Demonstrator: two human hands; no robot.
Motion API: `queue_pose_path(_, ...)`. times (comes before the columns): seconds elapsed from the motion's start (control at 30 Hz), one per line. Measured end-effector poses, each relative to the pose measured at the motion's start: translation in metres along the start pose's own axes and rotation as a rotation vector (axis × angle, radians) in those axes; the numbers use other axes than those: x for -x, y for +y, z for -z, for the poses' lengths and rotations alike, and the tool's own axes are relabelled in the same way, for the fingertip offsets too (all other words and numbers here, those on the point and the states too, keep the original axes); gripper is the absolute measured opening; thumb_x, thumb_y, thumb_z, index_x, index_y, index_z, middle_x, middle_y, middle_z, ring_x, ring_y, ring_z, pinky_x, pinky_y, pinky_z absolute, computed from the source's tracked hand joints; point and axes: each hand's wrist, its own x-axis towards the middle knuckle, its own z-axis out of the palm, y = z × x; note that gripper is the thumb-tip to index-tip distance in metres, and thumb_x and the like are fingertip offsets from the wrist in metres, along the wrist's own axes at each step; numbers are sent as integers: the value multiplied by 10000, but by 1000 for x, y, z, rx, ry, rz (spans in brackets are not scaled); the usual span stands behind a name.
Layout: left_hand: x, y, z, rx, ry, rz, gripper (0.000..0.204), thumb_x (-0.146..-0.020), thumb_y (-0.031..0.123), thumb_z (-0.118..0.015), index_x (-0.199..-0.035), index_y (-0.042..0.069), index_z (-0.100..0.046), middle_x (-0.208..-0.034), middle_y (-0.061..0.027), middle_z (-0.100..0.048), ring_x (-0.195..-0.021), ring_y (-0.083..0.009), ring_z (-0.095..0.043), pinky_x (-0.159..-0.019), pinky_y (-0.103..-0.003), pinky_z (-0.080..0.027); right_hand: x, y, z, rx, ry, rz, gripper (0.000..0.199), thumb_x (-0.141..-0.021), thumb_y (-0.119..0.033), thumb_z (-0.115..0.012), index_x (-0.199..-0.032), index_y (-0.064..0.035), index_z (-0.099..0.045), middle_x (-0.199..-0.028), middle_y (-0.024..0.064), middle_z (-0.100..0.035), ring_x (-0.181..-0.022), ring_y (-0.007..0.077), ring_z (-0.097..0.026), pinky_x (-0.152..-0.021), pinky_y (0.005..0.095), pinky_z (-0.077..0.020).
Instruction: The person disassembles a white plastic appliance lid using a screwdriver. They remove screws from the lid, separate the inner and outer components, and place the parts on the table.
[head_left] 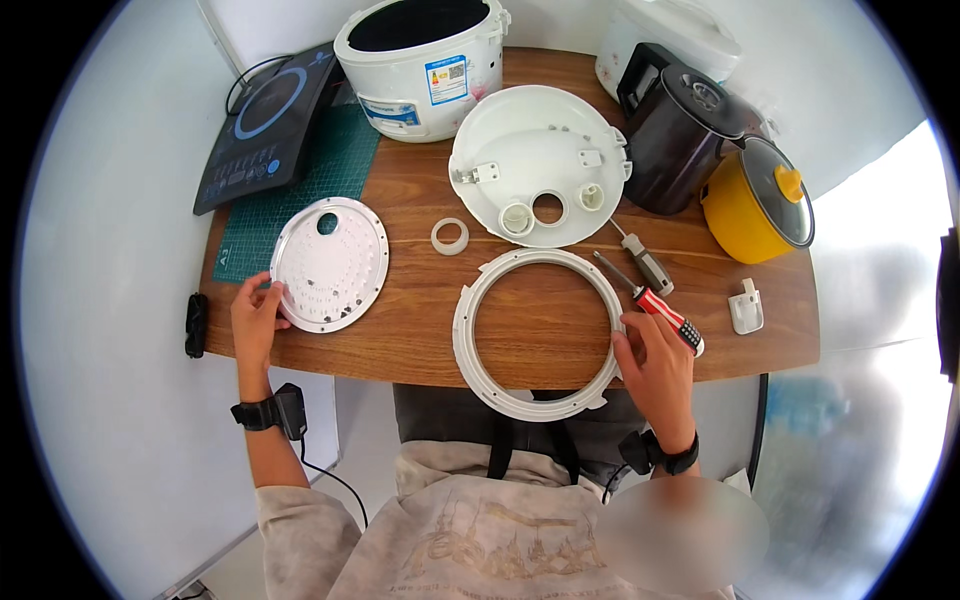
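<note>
The bench (420, 190) is brown wood-grain, smooth with a low sheen. The large ring (470, 345) under the right hand (655, 365) is white plastic, matt and moulded. The round perforated plate (330, 262) touched by the left hand (258, 315) looks like pale brushed metal with a soft shine. The domed lid shell (540, 130) and the small ring (450, 236) are smooth white plastic. Two screwdrivers (655, 300) have bright metal shafts and plastic handles. The cutting mat (335, 160) is matt green. The yellow pot (745, 215) is glossy, with a glass lid. The dark cooker (675, 135) is shiny plastic.
</note>
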Motion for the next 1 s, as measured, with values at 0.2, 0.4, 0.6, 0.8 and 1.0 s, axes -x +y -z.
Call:
queue_pose_path(0.2, -3, 0, 19, -296, 62, -85, 341, -952, 257, -716, -1209, 33, -709, -836, -79, -700, -659, -129, -646, -507, -285, -507, 11, -29, -2, 21, -20, -33, 207, -901, -161, -761, -1061, -83, -657, -789, 50, -602, -660, 226, -619, -601, 370, -490)
queue_pose_path(0.4, -3, 0, 21, -375, 76, -207, 340, -945, 254, -717, -1198, 26, -710, -820, -92, -684, -742, -186, -657, -700, -337, -524, 12, -25, 2, -25, -31, -96, 306, -905, -194, -771, -1128, -66, -606, -764, 69, -596, -664, 249, -614, -603, 376, -484)
queue_pose_path(0.6, 29, 28, -17, -526, 349, -454, 266, -969, 229, -680, -1154, 38, -677, -846, -91, -681, -796, -197, -658, -707, -348, -515, -6, 14, 28, -9, -46, -102, 309, -893, -218, -786, -1030, -53, -563, -678, 76, -565, -618, 267, -591, -587, 388, -459)
queue_pose_path(0.8, 139, 160, -89, -274, -304, -360, 189, -974, 160, -667, -1133, 59, -657, -794, -72, -659, -682, -182, -622, -649, -330, -501, -12, 21, 73, 3, -96, -118, 284, -879, -191, -775, -930, -49, -535, -616, 110, -566, -577, 313, -602, -577, 422, -464)
queue_pose_path(1.0, 213, 218, -154, -174, -529, -527, 296, -923, 139, -728, -1193, 46, -651, -820, -70, -610, -664, -174, -580, -623, -320, -486, 5, 26, 104, 108, -52, -56, 225, -876, -138, -736, -854, -16, -548, -626, 163, -616, -604, 352, -652, -573, 448, -509)
